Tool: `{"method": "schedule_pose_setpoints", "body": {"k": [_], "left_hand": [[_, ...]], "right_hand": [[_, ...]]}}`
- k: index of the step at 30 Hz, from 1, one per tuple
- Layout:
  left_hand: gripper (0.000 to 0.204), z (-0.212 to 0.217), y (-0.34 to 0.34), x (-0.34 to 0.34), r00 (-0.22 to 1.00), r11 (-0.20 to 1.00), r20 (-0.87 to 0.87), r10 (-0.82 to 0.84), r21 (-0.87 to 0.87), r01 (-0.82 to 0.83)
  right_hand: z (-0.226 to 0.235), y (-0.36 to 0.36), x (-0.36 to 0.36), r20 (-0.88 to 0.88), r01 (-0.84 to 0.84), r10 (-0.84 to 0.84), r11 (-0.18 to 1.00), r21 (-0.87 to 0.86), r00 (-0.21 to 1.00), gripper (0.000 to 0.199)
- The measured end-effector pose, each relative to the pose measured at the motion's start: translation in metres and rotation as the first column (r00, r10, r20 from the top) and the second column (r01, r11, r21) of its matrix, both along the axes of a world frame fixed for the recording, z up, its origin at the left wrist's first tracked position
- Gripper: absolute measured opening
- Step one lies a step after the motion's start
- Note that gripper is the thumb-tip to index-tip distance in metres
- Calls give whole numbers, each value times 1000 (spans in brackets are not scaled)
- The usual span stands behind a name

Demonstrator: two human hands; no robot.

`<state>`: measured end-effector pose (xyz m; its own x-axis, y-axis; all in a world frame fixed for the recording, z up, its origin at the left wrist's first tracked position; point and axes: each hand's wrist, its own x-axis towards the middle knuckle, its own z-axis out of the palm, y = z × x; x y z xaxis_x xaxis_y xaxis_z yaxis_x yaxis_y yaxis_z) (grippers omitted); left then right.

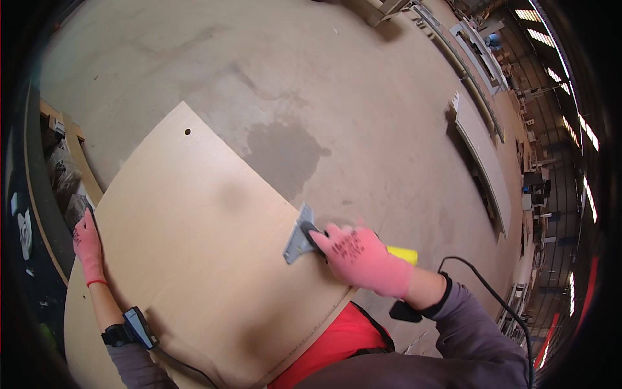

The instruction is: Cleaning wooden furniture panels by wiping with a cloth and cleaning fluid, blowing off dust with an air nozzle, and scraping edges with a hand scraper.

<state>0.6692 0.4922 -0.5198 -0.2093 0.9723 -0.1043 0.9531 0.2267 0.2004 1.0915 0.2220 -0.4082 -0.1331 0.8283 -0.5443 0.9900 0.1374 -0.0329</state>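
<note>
A large pale wooden panel (194,214) with a small round hole near its far corner spreads out in front of me. Wrapped in a pink glove, my right hand (363,259) is closed round a scraper (297,242) with a wide grey head. The head lies against the panel's right edge, and a yellow end sticks out behind the hand. At the panel's left edge, my left hand (87,246), also in a pink glove, is closed on the rim. Part of its fingers is hidden, and a small dark bit shows beside them.
To the left stands a dark surface (42,240) with scraps on it, beside wooden strips (81,155) and plastic-wrapped material (63,172). A damp patch (282,152) marks the concrete floor. Long pale boards (483,155) lie at the right. A black cable (499,295) runs by my right arm.
</note>
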Motion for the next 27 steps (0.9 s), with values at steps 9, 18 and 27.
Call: {"method": "schedule_pose_setpoints", "body": {"k": [9,18,27], "left_hand": [[53,16,-2,10,999,1000,35,8,-13,-7],[51,10,-8,18,999,998,48,-14,63,11],[49,18,-9,18,1000,998,8,-9,66,8]], "right_hand": [[10,32,-9,-34,47,-50,997,-67,998,47],[5,110,-20,8,-114,114,993,-32,993,51],[0,163,-29,-34,-72,71,997,-20,997,46]]}}
